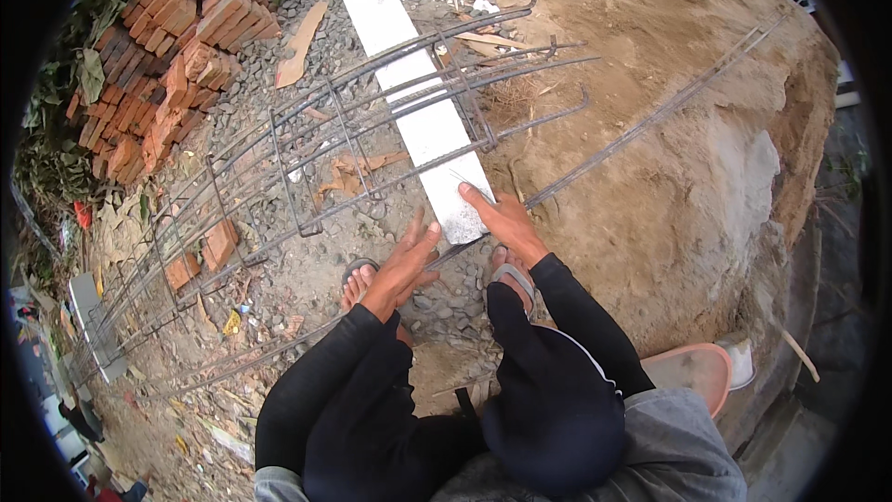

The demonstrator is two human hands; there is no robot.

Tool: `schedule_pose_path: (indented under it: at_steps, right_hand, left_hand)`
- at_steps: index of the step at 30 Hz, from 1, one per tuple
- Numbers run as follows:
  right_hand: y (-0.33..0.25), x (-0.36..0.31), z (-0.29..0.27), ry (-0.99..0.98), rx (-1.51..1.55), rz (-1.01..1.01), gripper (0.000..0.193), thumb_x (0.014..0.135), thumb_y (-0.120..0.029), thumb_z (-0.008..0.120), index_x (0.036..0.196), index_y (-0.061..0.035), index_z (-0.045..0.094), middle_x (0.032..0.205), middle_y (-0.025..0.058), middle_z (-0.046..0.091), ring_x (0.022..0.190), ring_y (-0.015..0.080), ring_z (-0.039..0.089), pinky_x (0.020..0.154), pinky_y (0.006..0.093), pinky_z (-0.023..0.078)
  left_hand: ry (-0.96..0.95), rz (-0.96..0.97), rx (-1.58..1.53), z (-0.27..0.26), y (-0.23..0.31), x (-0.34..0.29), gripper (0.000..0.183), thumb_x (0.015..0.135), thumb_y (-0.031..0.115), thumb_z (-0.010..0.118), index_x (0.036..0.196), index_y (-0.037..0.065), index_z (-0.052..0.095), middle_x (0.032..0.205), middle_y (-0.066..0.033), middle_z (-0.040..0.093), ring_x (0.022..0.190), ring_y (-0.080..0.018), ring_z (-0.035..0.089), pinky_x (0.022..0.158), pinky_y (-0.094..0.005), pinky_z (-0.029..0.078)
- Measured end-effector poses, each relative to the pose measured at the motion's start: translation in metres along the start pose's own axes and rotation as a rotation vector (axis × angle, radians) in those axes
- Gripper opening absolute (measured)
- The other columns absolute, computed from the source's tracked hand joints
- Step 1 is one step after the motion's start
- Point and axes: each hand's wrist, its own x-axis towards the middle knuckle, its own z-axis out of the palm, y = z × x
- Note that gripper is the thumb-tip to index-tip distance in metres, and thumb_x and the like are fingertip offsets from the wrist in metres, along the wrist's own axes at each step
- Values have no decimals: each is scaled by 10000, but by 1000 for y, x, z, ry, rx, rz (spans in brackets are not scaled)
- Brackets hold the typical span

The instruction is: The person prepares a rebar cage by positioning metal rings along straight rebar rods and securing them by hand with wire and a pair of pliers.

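Note:
A long white board (413,98) slants away from me, its near end smudged grey. Across it rests a cage of steel reinforcing bars (346,135), tied with bent stirrups and hooked at the right ends. My right hand (509,226) grips the board's near right edge, thumb on top and fingers mostly hidden behind the edge. Just left of the near end, my left hand (406,265) hovers with fingers apart and nothing in it. Loose straight bars (641,135) run along the ground, passing by the board's near end and my feet.
Stacked red bricks (149,84) stand at the far left, with two loose bricks (220,244) beneath the cage. Another pale board (96,327) lies under the cage's left end. A bank of bare soil (669,186) rises at right, near a pinkish basin (695,374).

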Motion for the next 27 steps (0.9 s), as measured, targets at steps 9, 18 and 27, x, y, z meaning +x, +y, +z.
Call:
schedule_pose_path:
  at_steps: [9, 18, 27]
  right_hand:
    - [1, -8, 19, 82, 110, -159, 812, 826, -707, 585, 1106, 47, 696, 929, 256, 707, 923, 375, 686, 832, 428, 497]
    - [-15, -12, 50, -23, -112, -141, 853, 818, -727, 564, 1108, 67, 679, 937, 314, 688, 946, 455, 671, 855, 482, 504]
    - [-14, -13, 48, -10, -177, -209, 846, 810, -720, 585, 1209, 24, 643, 940, 295, 696, 957, 451, 667, 849, 488, 503]
  left_hand:
    - [71, 322, -73, 17, -25, 55, 702, 1026, 463, 481, 1553, 137, 151, 1551, -149, 291, 1403, -343, 351, 1075, -578, 374]
    - [105, 220, -17, -29, -22, 27, 580, 1060, 404, 425, 1537, 161, 203, 1516, -126, 346, 1390, -304, 362, 1111, -565, 318]
    - [160, 215, 113, -36, -29, 33, 654, 1044, 464, 432, 1563, 180, 152, 1555, -124, 283, 1435, -312, 274, 1136, -602, 249]
